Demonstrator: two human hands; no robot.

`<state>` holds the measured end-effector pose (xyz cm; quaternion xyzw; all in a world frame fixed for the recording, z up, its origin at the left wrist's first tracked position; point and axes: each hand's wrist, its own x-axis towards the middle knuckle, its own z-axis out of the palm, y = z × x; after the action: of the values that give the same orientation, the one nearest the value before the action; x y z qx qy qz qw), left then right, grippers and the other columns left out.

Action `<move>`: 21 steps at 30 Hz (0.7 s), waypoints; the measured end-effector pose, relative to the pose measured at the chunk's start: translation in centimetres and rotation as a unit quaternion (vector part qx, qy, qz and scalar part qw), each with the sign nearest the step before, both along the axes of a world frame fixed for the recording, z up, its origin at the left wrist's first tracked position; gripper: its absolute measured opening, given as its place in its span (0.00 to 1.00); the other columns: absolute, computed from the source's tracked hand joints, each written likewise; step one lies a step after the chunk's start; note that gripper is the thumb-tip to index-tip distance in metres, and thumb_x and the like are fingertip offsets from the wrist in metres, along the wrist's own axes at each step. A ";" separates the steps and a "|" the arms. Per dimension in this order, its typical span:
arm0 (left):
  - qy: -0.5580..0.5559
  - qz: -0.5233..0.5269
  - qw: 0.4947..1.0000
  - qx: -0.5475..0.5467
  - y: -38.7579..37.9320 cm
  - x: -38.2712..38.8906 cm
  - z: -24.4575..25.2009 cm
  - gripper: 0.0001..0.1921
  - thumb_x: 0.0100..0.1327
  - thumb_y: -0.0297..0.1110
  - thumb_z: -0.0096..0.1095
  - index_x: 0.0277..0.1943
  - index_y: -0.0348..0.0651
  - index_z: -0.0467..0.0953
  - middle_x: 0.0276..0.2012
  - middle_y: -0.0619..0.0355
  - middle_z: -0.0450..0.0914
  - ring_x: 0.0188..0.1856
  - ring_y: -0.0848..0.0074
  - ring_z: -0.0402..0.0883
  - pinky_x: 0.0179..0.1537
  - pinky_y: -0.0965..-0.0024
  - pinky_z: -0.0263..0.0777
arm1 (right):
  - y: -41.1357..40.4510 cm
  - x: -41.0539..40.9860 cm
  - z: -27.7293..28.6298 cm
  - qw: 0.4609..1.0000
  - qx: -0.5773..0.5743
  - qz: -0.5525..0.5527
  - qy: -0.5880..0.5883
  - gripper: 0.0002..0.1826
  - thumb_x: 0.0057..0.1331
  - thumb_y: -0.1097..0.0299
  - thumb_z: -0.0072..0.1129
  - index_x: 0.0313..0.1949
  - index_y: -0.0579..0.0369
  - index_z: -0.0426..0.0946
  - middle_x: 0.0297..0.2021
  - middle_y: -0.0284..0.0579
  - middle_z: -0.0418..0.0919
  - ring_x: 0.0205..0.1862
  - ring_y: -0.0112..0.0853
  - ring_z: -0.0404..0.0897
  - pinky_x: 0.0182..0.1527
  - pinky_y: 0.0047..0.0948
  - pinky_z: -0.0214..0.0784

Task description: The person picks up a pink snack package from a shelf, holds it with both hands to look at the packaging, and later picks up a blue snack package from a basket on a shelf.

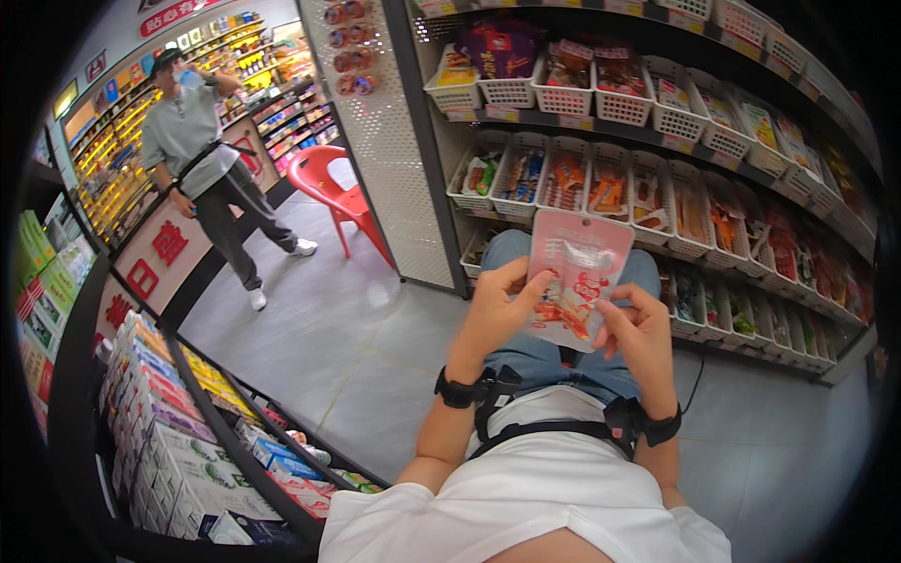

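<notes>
A pink and white snack pouch (pixel 574 281) with a hang hole and printed writing is held up over my lap. My left hand (pixel 496 306) pinches its left edge between thumb and fingers. The lower right edge is gripped by my right hand (pixel 639 334). Behind the pouch, white plastic baskets (pixel 569 169) of packaged snacks line the shelves. The pouch covers part of the lower baskets and of my knees in blue jeans (pixel 514 253). Each of my wrists wears a black band (pixel 461 390).
A person (pixel 193 141) stands at the upper left, holding a clear bottle (pixel 188 79) near the head. A red plastic chair (pixel 331 190) stands beside the perforated panel (pixel 387 141). Boxed goods (pixel 190 471) fill a black-framed display at the lower left. Grey floor tiles (pixel 352 366) lie between.
</notes>
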<state>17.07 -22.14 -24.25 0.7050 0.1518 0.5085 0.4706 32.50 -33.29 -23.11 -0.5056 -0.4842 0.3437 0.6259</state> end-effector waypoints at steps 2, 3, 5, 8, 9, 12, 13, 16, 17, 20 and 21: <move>0.014 -0.007 1.000 -0.012 0.0 -0.4 0.1 0.10 0.63 0.31 0.54 0.37 0.30 0.74 0.24 0.63 0.75 0.27 0.88 0.68 0.29 0.80 0.65 | 0.0 0.0 -0.1 1.000 0.000 -0.001 0.017 0.06 0.63 0.72 0.50 0.36 0.63 0.72 0.15 0.42 0.75 0.12 0.19 0.69 0.15 0.14 0.59; 0.014 0.002 1.000 -0.012 -0.1 -0.3 0.3 0.10 0.63 0.31 0.54 0.37 0.30 0.74 0.24 0.63 0.75 0.27 0.88 0.68 0.29 0.80 0.65 | -0.4 0.4 -0.1 0.999 0.025 -0.023 0.008 0.07 0.64 0.72 0.49 0.36 0.63 0.72 0.16 0.42 0.75 0.12 0.20 0.69 0.15 0.14 0.60; -0.005 -0.027 1.000 -0.001 -0.1 0.1 0.5 0.11 0.63 0.31 0.53 0.38 0.29 0.74 0.26 0.62 0.76 0.29 0.88 0.71 0.31 0.80 0.67 | 0.1 0.4 -0.7 0.999 0.039 -0.006 0.016 0.07 0.65 0.71 0.48 0.34 0.62 0.72 0.17 0.40 0.75 0.14 0.19 0.70 0.18 0.14 0.61; 0.002 -0.035 0.999 -0.001 -0.1 0.0 0.4 0.11 0.63 0.31 0.53 0.38 0.29 0.73 0.28 0.61 0.77 0.32 0.88 0.72 0.33 0.80 0.69 | 0.1 0.5 -0.7 0.998 0.056 -0.001 -0.004 0.07 0.65 0.70 0.47 0.32 0.60 0.71 0.19 0.38 0.75 0.18 0.19 0.70 0.22 0.15 0.62; 0.001 -0.040 0.999 -0.002 -0.1 -0.1 0.5 0.11 0.63 0.31 0.53 0.38 0.28 0.73 0.28 0.60 0.78 0.32 0.88 0.72 0.33 0.80 0.69 | 0.2 0.4 -0.7 0.998 0.061 -0.002 -0.004 0.08 0.66 0.69 0.47 0.31 0.60 0.71 0.20 0.38 0.75 0.18 0.19 0.70 0.23 0.15 0.62; -0.011 -0.044 0.999 0.007 -0.1 -0.2 0.4 0.11 0.63 0.31 0.53 0.37 0.28 0.73 0.28 0.61 0.77 0.32 0.88 0.72 0.34 0.80 0.69 | 0.3 0.2 -0.7 0.997 0.076 -0.012 -0.013 0.08 0.66 0.69 0.47 0.31 0.60 0.71 0.19 0.37 0.75 0.19 0.18 0.70 0.24 0.15 0.61; -0.011 -0.042 0.999 0.007 -0.1 -0.2 0.5 0.11 0.63 0.31 0.53 0.37 0.28 0.73 0.28 0.61 0.77 0.32 0.88 0.72 0.34 0.80 0.69 | 0.3 0.1 -0.7 0.997 0.076 -0.010 -0.013 0.08 0.66 0.69 0.47 0.31 0.60 0.71 0.19 0.37 0.75 0.19 0.18 0.70 0.24 0.15 0.61; 0.000 -0.032 0.999 0.022 -0.2 -0.3 0.7 0.11 0.63 0.32 0.54 0.37 0.28 0.73 0.27 0.61 0.77 0.31 0.89 0.71 0.33 0.80 0.68 | 0.3 0.1 -0.7 0.997 0.080 -0.016 -0.011 0.09 0.66 0.68 0.47 0.31 0.59 0.71 0.19 0.37 0.75 0.19 0.18 0.70 0.23 0.15 0.61; 0.000 -0.034 0.999 0.022 -0.1 -0.3 0.5 0.11 0.63 0.32 0.54 0.36 0.28 0.73 0.26 0.61 0.77 0.30 0.89 0.71 0.32 0.80 0.68 | 0.3 0.2 -0.7 0.997 0.079 -0.018 -0.019 0.09 0.66 0.67 0.47 0.30 0.59 0.70 0.19 0.37 0.75 0.19 0.18 0.70 0.23 0.15 0.60; -0.001 -0.030 0.999 0.026 -0.1 -0.2 0.5 0.11 0.63 0.32 0.54 0.36 0.29 0.74 0.25 0.61 0.76 0.28 0.88 0.71 0.30 0.81 0.67 | 0.4 0.2 -0.8 0.996 0.081 -0.023 -0.026 0.11 0.66 0.66 0.47 0.29 0.59 0.70 0.19 0.37 0.75 0.20 0.18 0.70 0.23 0.15 0.60; -0.001 -0.026 0.999 0.029 -0.1 -0.2 0.5 0.11 0.63 0.32 0.54 0.36 0.29 0.74 0.24 0.61 0.76 0.27 0.88 0.70 0.29 0.81 0.67 | 0.5 0.2 -0.8 0.996 0.084 -0.026 -0.027 0.11 0.66 0.65 0.47 0.29 0.59 0.70 0.19 0.37 0.75 0.20 0.18 0.70 0.23 0.15 0.60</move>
<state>16.83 -22.21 -23.77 0.7212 0.1179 0.5011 0.4635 32.67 -32.83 -23.95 -0.4732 -0.5142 0.2718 0.6617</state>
